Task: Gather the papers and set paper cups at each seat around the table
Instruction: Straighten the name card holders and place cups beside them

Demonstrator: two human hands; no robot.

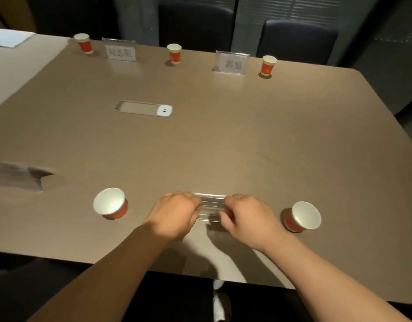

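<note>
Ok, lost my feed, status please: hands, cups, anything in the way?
Both hands, left, right, grip clear acrylic nameplate holder. Five red paper cups set out. Nothing blocking.

Dim overhead light, soft shadows, slight motion blur (edges bowed by wide-angle).

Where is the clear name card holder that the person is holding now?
In the head view, the clear holder lies at the table's near edge, gripped between the left hand and right hand, with a paper cup on each side.
</note>
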